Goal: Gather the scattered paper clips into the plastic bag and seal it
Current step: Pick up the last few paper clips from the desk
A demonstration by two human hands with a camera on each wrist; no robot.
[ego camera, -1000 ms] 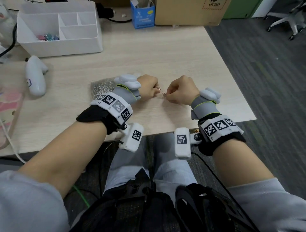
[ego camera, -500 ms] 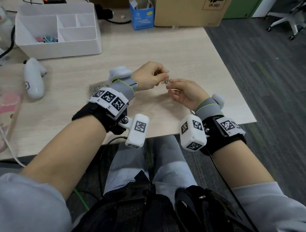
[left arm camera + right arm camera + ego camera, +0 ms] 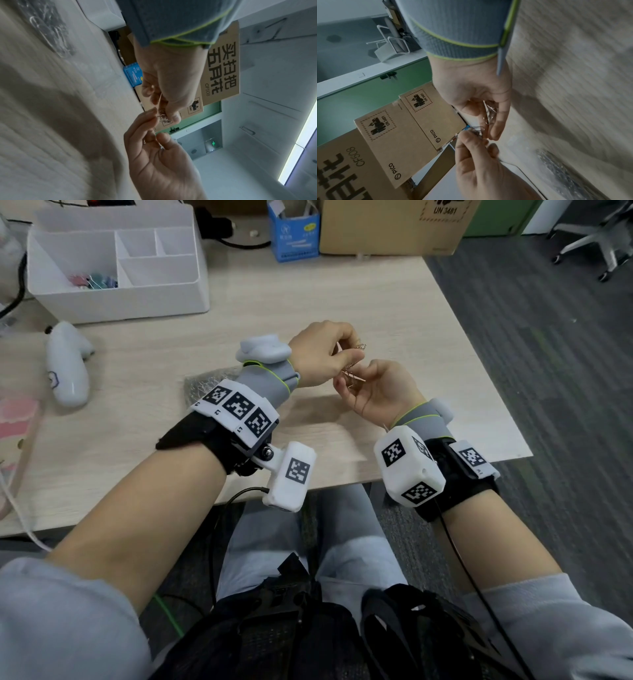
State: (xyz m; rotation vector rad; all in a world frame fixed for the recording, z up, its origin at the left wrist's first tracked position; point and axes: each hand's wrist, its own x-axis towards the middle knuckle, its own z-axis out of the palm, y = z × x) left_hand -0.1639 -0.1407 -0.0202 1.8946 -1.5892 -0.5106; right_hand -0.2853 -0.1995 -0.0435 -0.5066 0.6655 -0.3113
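My left hand (image 3: 344, 356) is raised above the desk and pinches a few metal paper clips (image 3: 360, 347) between thumb and fingers. Just right of it my right hand (image 3: 354, 386) is turned palm up, its fingers curled round several more paper clips (image 3: 491, 112). The two hands' fingertips meet, clips touching. In the left wrist view the left hand's fingertips (image 3: 173, 116) hold clips over the right palm (image 3: 154, 159). The clear plastic bag (image 3: 202, 383) with clips inside lies flat on the desk, partly hidden behind my left wrist; it also shows in the wrist views, bag (image 3: 49, 27) and bag (image 3: 565, 174).
A white desk organiser (image 3: 113, 265) stands at the back left, a white handheld controller (image 3: 66, 364) left of the bag. A blue box (image 3: 294, 234) and a cardboard box (image 3: 387, 227) stand at the desk's far edge. The desk's right edge (image 3: 479, 354) is close.
Both hands rose from the desk surface with clips pinched. The right hand rolled palm up, and the left hand moved over it with its clips.
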